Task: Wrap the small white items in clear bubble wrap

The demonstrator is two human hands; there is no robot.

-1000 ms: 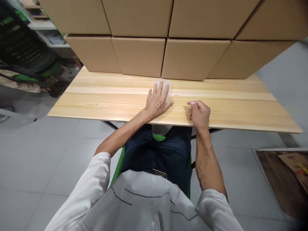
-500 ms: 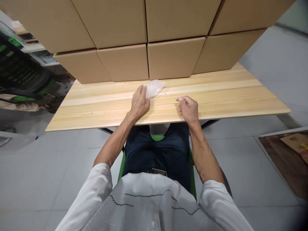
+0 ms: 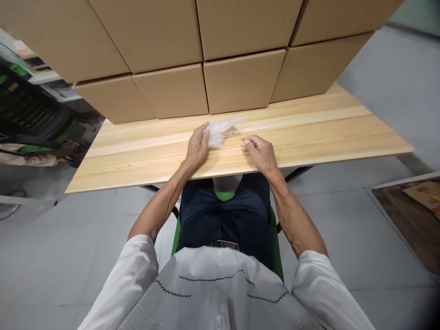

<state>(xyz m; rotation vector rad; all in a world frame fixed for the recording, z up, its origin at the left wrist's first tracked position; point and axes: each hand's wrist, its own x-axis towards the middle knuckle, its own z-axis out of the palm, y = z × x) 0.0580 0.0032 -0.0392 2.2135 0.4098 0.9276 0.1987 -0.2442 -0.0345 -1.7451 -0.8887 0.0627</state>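
A crumpled piece of clear plastic, perhaps a bag (image 3: 217, 130), is gripped at its left side by my left hand (image 3: 198, 145) just above the wooden tabletop (image 3: 144, 156). Its loose end points to the right. To the right of the plastic, my right hand (image 3: 260, 153) is closed, thumb and forefinger pinched together toward the plastic. Whatever lies in that pinch, if anything, is too small to make out. A tiny dark speck (image 3: 233, 133) shows on the wood between the two hands.
Cardboard boxes (image 3: 244, 85) are stacked in two rows along the table's far side. A black and green chair (image 3: 37, 101) stands at the left beside shelves. On the floor at the right lies flat cardboard (image 3: 422, 197).
The plastic has opened out and stretched further to the right, with its lower edge showing. My right hand has moved left, closer to the plastic. The view has tilted slightly.
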